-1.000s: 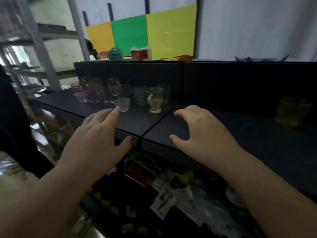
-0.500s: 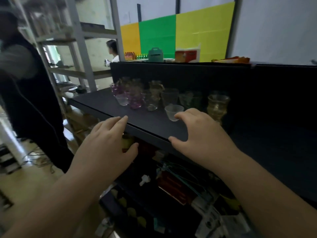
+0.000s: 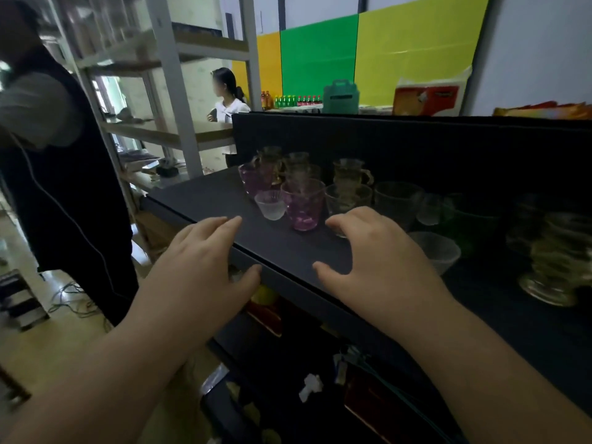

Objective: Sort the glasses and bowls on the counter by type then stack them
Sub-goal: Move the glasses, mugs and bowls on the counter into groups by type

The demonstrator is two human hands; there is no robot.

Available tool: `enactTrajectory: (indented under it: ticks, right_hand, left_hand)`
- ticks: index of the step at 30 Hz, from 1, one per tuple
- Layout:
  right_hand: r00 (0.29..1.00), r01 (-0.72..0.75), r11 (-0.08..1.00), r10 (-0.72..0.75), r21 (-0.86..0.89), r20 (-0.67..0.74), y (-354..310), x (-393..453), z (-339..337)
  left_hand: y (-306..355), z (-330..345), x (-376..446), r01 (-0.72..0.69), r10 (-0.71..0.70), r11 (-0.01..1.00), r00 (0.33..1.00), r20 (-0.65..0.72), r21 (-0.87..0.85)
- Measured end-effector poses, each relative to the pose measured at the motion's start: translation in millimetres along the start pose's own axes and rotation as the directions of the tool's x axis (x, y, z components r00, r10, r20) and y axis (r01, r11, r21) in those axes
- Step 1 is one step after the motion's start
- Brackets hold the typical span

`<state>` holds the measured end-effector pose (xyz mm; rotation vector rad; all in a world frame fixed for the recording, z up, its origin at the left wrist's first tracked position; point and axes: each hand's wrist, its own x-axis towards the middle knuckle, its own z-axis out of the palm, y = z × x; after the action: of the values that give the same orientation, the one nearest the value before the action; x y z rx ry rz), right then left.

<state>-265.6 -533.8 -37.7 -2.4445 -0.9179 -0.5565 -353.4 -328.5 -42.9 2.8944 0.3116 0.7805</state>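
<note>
A cluster of glassware stands on the dark counter (image 3: 205,197). A purple glass (image 3: 302,205) is at the front, with a small frosted bowl (image 3: 270,205) to its left and another purple glass (image 3: 253,179) behind. Clear handled cups (image 3: 350,176) stand further back. A larger frosted bowl (image 3: 437,251) sits right of my right hand, and an amber footed glass (image 3: 551,267) stands at the far right. My left hand (image 3: 205,267) hovers open at the counter's front edge. My right hand (image 3: 378,261) hovers open over the counter, just in front of the glasses, holding nothing.
A person in dark clothing (image 3: 54,161) stands close on the left. Another person (image 3: 229,107) stands farther back by grey shelving (image 3: 169,75). A dark back panel (image 3: 416,139) rises behind the glasses. A cluttered lower shelf (image 3: 320,379) lies under the counter.
The view has swung left and nearer to the glass cluster, which now sits straight ahead. Both hands stay open and keep their pose near the counter's front edge.
</note>
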Motion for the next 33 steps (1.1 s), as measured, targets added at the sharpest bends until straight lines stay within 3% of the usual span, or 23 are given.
enactTrajectory:
  ticks: [7,16,22,27,33]
  right_hand:
    - [0.999,-0.043,0.998,0.043,-0.054,-0.009,-18.3,52.2,44.9]
    - [0.971,-0.183,0.977,0.163,-0.106,-0.177,-61.1,160.1,99.8]
    - [0.945,-0.292,0.939,0.254,-0.181,-0.207,-66.1,205.3,121.4]
    - [0.933,-0.346,0.906,0.304,-0.245,-0.191,-57.9,224.7,119.4]
    - [0.957,-0.289,0.896,0.284,-0.338,-0.063,-36.8,290.6,118.0]
  left_hand:
    - [-67.9,36.8,74.6,-0.1,0.098,0.991,0.995,-0.02,-0.084]
    - [-168.9,72.7,198.5,-0.201,0.205,0.954,0.979,-0.004,-0.222]
    - [-157.5,108.8,282.3,-0.298,0.337,0.89,0.94,0.057,-0.344]
    - [-145.8,135.2,316.8,-0.37,0.436,0.865,0.888,0.142,-0.34]
    - [-155.2,135.8,314.8,-0.389,0.469,0.832,0.874,0.127,-0.397]
